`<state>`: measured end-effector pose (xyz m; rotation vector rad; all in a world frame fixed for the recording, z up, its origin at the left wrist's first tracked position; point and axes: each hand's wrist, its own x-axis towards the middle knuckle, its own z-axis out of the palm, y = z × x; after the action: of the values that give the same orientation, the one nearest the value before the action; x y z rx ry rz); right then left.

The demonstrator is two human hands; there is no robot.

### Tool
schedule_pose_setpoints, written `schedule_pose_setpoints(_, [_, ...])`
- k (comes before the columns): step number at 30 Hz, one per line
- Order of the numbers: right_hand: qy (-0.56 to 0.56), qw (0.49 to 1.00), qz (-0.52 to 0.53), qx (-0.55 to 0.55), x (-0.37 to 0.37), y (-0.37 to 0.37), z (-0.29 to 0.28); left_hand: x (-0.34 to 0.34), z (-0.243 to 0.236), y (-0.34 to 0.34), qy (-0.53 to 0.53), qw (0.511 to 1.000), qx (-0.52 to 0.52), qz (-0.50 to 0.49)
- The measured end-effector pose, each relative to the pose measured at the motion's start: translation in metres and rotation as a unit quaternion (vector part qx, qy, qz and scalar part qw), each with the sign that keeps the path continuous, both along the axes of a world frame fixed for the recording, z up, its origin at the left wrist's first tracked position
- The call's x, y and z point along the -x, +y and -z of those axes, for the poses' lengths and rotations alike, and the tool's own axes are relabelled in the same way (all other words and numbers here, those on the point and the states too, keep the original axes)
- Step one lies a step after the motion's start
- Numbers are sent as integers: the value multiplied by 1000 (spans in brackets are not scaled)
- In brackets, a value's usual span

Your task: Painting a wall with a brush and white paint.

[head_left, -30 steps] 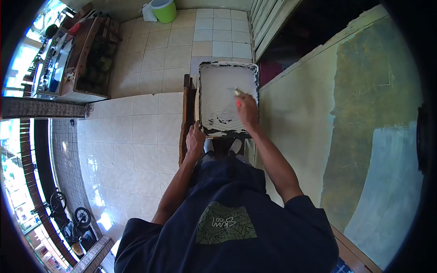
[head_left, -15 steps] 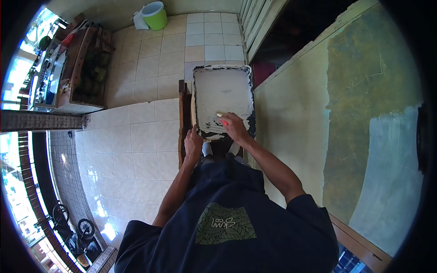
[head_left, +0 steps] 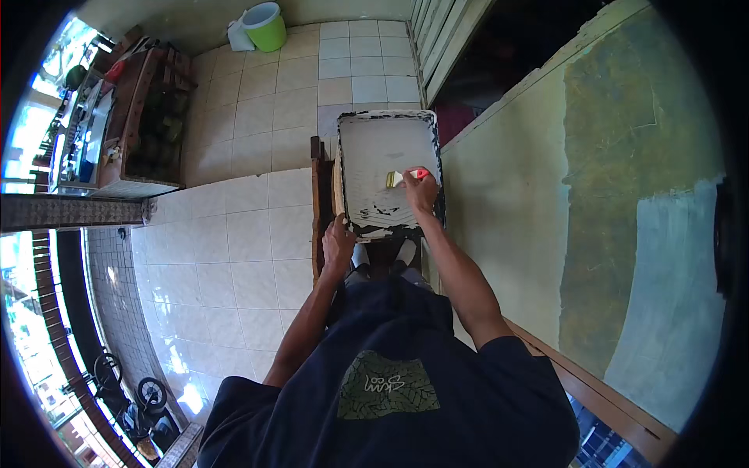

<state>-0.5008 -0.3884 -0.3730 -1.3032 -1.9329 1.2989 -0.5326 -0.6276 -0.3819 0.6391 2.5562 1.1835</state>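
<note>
A black paint tray point(head_left: 439, 156) holding a layer of whitish paint lies in front of me, its rim smeared with white. My right hand point(head_left: 422, 192) grips a paintbrush point(head_left: 400, 179) with pale bristles and a red-and-white handle over the right half of the tray. The bristles point left; whether they touch the paint I cannot tell. At the tray's near left corner, my left hand point(head_left: 338, 240) is closed on the edge, its fingertips partly hidden. Dark streaks show through the paint near the tray's front.
A brown wooden piece point(head_left: 317, 203) stands along the tray's left side. To the right rises a wall point(head_left: 499, 203) with a greenish patch and a pale painted area. A green bucket point(head_left: 268, 35) and a wooden cabinet point(head_left: 133, 117) stand farther off on the tiled floor point(head_left: 226, 257).
My right hand has moved right and slightly away from me with the paintbrush, which now lies more sideways. My left hand stays at the tray's near left corner.
</note>
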Motion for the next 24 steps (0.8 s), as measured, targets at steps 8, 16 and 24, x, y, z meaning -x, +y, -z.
schedule_pose_setpoints(8, [10,989,-71,-126,9,-3,-36,7,1,-11,3,1000,16,-5])
schedule_pose_setpoints(16, [-54,903,-279,-322,-64,-22,-12,0,-11,2,-51,998,-5,44])
schedule_pose_setpoints(24, [70,934,-271,-222,-119,-14,-48,-51,2,21,32,999,4,35])
